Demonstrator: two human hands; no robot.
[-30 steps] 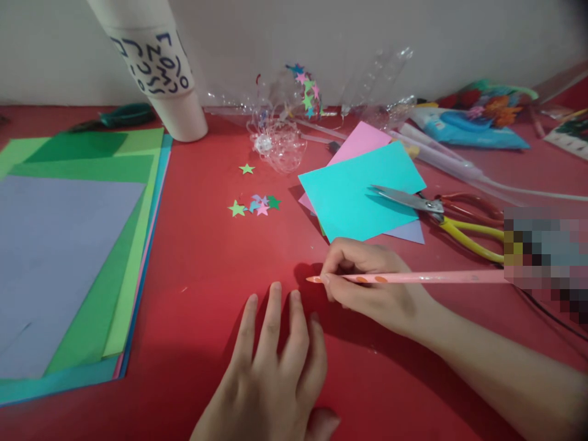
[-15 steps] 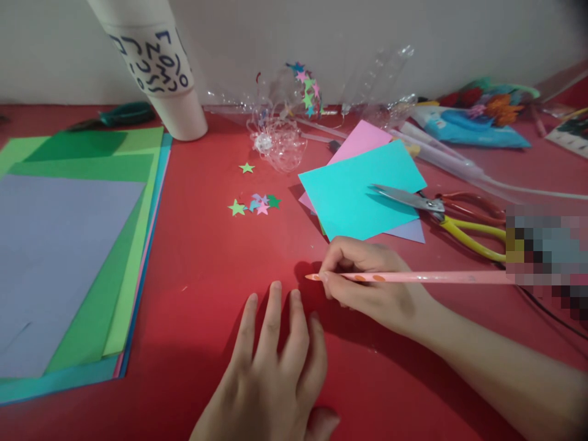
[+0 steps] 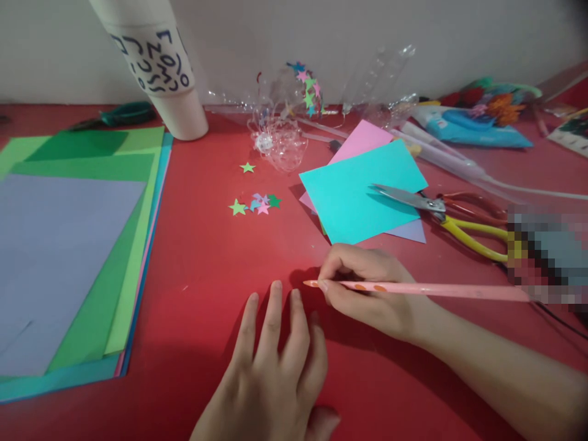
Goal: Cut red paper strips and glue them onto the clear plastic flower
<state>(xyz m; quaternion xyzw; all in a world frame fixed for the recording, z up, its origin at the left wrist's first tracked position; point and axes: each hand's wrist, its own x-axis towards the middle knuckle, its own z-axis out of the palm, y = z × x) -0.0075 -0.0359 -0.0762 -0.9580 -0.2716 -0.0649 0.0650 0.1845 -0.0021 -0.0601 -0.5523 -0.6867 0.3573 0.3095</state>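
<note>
Near the middle of the bench's front edge, the pink pencil [image 3: 436, 289] with orange spots lies almost level just above the red bench [image 3: 206, 257], its orange tip pointing left; the right hand [image 3: 367, 291] is clamped on it close to that tip, thumb and fingers pinched around the shaft, while the long end runs off toward the right edge. Just left of the tip the left hand [image 3: 271, 373] rests palm down and flat on the bench, fingers slightly spread, gripping nothing; the two hands lie close but apart. Beyond the right hand a turquoise sheet [image 3: 353, 193] lies over a pink sheet [image 3: 361, 139] and a lilac sheet [image 3: 411, 233]; scissors [image 3: 441, 211] with yellow and red handles rest with the blades on the turquoise sheet. Small paper stars [image 3: 257, 204] sit in a cluster toward the middle; a stack of coloured paper [image 3: 68, 257] fills the left side; crumpled clear cellophane [image 3: 280, 138] and a white cup [image 3: 160, 67] with dark marks stand along the far edge.
</note>
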